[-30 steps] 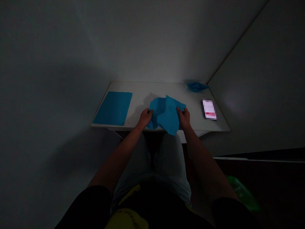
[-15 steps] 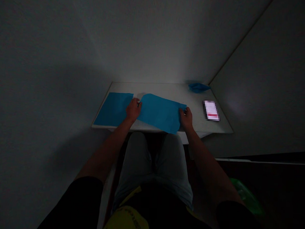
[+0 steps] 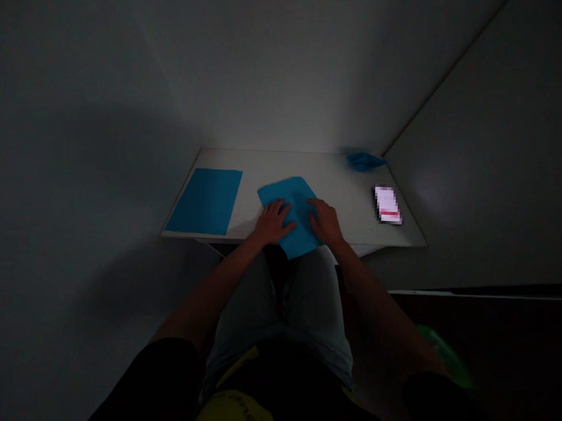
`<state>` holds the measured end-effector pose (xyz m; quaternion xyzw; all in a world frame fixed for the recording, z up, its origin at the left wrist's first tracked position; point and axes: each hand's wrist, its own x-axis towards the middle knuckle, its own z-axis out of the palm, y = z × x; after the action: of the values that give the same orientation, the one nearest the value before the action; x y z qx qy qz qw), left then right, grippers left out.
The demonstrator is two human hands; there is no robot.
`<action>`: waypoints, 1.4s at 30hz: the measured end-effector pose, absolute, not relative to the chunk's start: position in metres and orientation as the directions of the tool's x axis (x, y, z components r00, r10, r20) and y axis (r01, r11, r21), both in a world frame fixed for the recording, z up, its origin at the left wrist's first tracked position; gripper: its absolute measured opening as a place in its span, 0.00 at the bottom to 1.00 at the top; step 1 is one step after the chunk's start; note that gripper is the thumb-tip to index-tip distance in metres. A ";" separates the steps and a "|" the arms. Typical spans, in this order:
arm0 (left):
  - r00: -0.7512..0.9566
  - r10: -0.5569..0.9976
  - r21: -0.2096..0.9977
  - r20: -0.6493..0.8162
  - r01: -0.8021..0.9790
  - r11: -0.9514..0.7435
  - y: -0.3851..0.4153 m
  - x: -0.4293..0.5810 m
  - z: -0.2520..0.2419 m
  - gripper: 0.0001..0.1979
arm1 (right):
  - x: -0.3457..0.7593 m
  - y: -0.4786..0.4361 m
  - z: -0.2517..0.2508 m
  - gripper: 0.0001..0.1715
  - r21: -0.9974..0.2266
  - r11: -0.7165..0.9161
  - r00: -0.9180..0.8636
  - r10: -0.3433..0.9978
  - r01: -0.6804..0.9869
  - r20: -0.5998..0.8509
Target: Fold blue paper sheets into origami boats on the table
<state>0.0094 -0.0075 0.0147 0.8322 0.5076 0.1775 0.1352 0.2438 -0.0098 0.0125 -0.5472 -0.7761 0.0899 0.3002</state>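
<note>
A sheet of blue paper [image 3: 294, 189] lies turned at an angle on the white table [image 3: 264, 164], its lower corner sticking out past the front edge above my knees. On its left part my left hand [image 3: 272, 222] rests flat with the fingers spread and the thumb pointing right. My right hand [image 3: 326, 222] lies on the right side of the same sheet, fingers reaching inward and thumb apart from them. Neither hand grips the paper. To the left, a second blue sheet [image 3: 205, 202] lies flat, apart from both hands.
At the back right corner sits a folded blue paper piece [image 3: 364, 162]. A phone [image 3: 387, 204] with a lit, blurred screen lies near the right edge. Walls border the table at the back and right. Something green [image 3: 446, 356] is low on the right.
The held sheet has turned and now lies under my hands. My left hand has moved right, away from the left sheet; my right hand has shifted left. Both have let go of its edges.
</note>
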 end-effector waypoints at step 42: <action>-0.105 0.985 0.421 -0.136 0.894 0.153 0.015 -0.012 0.049 0.43 | 0.251 -0.006 -0.002 0.39 -0.270 0.349 -0.267 0.916 0.897 0.298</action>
<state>-0.0124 0.0146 0.0488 0.6401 0.7340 0.1171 0.1945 0.2514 -0.0058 -0.0017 -0.5700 -0.7955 0.0235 0.2042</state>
